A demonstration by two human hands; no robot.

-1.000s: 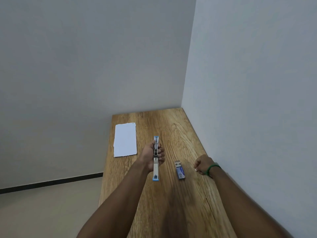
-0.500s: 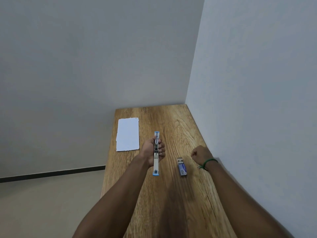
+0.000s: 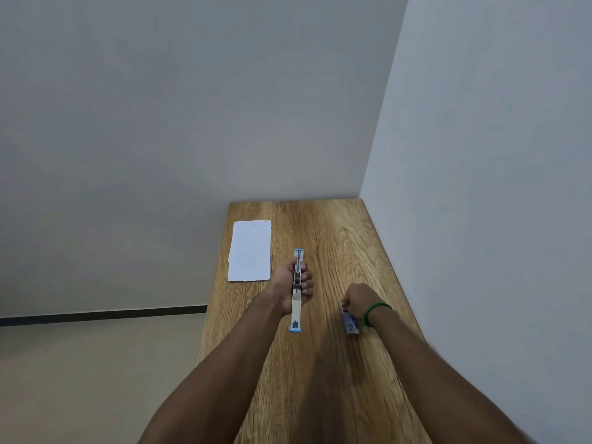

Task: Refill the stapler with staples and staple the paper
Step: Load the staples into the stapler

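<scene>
A long white and blue stapler (image 3: 297, 310), swung fully open and stretched out flat, lies lengthwise over the middle of the wooden table (image 3: 333, 245). My left hand (image 3: 290, 285) is wrapped around its middle. A small blue staple box (image 3: 349, 323) lies to the right of it. My right hand (image 3: 360, 298), with a green band at the wrist, rests with curled fingers on the box's far end and hides that end. I cannot tell whether the fingers grip the box. A white sheet of paper (image 3: 250, 250) lies flat near the table's far left edge.
Grey walls close the table's far side and right side, meeting in a corner. The table's left edge drops to a beige floor (image 3: 80, 379) with a dark skirting line.
My right hand has moved left and down from beside the staple box onto its far end. The left hand and stapler have kept their place.
</scene>
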